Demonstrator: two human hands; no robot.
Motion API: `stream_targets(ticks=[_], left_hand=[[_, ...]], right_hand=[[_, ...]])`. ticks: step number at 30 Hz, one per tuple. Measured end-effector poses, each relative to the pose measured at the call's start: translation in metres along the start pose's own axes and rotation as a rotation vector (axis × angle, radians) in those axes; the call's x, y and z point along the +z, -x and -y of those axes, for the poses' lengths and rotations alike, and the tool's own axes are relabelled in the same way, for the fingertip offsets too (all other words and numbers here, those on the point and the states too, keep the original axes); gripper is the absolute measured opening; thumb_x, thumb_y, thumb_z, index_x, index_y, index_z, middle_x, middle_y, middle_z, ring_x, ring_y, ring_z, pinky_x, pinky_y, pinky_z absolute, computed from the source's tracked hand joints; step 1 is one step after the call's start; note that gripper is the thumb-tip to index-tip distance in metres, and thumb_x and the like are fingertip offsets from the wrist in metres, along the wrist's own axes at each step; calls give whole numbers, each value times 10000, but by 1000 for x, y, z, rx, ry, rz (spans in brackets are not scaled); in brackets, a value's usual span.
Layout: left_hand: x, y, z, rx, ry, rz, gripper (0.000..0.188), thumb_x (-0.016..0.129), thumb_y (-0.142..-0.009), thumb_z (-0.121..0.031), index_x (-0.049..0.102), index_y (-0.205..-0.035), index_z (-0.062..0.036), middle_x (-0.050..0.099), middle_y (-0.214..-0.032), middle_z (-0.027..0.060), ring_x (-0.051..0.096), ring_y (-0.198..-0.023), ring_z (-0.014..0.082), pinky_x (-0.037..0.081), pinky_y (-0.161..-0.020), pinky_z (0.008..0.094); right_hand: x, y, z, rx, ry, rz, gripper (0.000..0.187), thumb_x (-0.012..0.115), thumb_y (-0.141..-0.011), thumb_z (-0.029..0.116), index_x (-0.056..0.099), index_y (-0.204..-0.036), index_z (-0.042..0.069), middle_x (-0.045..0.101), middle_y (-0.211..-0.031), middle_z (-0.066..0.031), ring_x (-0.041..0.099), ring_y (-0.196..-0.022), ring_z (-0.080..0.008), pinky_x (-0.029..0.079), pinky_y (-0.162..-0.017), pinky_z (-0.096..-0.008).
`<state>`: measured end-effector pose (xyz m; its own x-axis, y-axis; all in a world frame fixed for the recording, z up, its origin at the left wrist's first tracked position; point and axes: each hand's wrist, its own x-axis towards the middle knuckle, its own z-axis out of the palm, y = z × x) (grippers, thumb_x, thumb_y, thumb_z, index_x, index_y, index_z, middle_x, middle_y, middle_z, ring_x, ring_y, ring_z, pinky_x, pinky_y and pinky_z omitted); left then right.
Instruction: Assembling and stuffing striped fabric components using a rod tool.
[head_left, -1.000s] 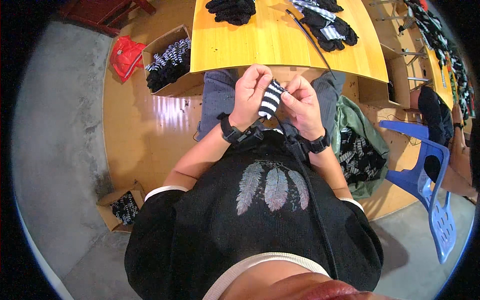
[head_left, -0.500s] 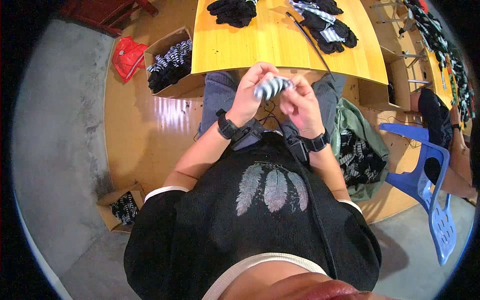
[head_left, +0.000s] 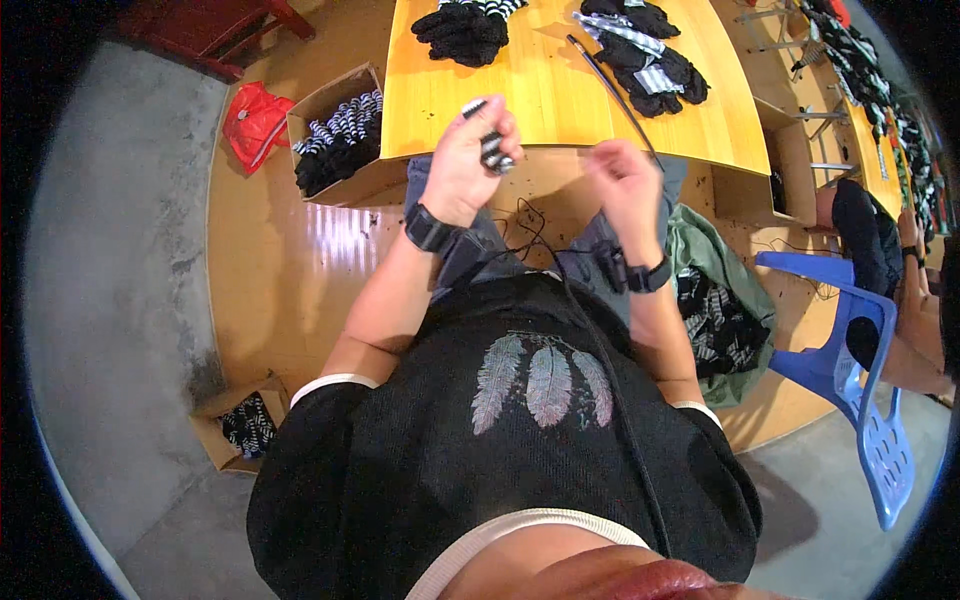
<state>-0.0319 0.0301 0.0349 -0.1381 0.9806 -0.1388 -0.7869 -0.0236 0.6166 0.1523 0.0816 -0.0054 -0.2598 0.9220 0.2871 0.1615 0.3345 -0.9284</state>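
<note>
My left hand [head_left: 460, 168] is closed around a small black-and-white striped knitted piece [head_left: 496, 150], held just past the table's near edge; most of it is hidden in my fingers. Apart from it, my right hand [head_left: 628, 182] is raised to the right, smeared by motion, so what its fingers hold, if anything, does not show. Ahead on the yellow table [head_left: 540, 100] lies a pile of black knitted gloves [head_left: 462, 38] with striped cuffs. More black gloves [head_left: 655, 75] with striped parts lie at the right, beside a thin dark rod [head_left: 612, 85].
Left of the table stands a cardboard box [head_left: 345, 190] of striped knitwear, next to a red bag [head_left: 255, 125]. A smaller box [head_left: 215, 435] sits lower left. To the right are a green sack [head_left: 745, 385] of knitwear, a blue plastic chair [head_left: 830, 350] and another person [head_left: 870, 235].
My hands have moved apart: both were at the striped piece, and now only the left visibly holds it, higher and further left. My right hand has shifted slightly right.
</note>
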Motion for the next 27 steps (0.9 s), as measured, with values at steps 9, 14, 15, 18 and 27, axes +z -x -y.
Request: stream_targets(ticks=[9, 14, 15, 18, 27], left_hand=[[3, -12, -21, -96, 207, 15, 299, 503, -836, -362, 466, -792, -69, 404, -655, 7, 373, -530, 88, 330, -463, 199], [-8, -18, -32, -1, 300, -17, 232, 589, -796, -275, 486, -744, -73, 499, -686, 62, 481, -591, 164, 417, -530, 263], [-10, -19, -35, 4, 298, -19, 232, 589, -796, -275, 486, -744, -73, 499, -686, 62, 481, -591, 164, 417, -530, 263], [-2, -21, -42, 77, 321, -37, 163, 585, -799, -194, 493, -743, -72, 510, -714, 55, 495, -673, 175, 436, -608, 296], [23, -16, -41, 104, 339, 139, 139, 579, -801, -170, 483, -751, -84, 472, -678, 30, 446, -604, 139, 384, -549, 274]], right_hand=[[-32, -59, -16, -208, 999, -57, 135, 587, -708, 110, 547, -809, 30, 557, -826, -143, 521, -809, -297, 430, -665, -372], [-38, -38, 8, -40, 558, 20, 93, 520, -787, 74, 504, -857, 15, 577, -726, -91, 554, -651, -236, 433, -598, -280], [-38, -28, 15, -43, 554, 23, 93, 520, -787, 74, 504, -857, 15, 577, -726, -91, 554, -651, -236, 433, -598, -280], [-46, 7, 35, 205, -129, 238, 98, 512, -826, 88, 529, -875, 4, 522, -645, 23, 482, -589, -60, 380, -553, -184], [-33, 50, 50, 293, -169, 295, 158, 531, -835, 125, 609, -828, -13, 511, -611, 33, 434, -551, -32, 348, -494, -172]])
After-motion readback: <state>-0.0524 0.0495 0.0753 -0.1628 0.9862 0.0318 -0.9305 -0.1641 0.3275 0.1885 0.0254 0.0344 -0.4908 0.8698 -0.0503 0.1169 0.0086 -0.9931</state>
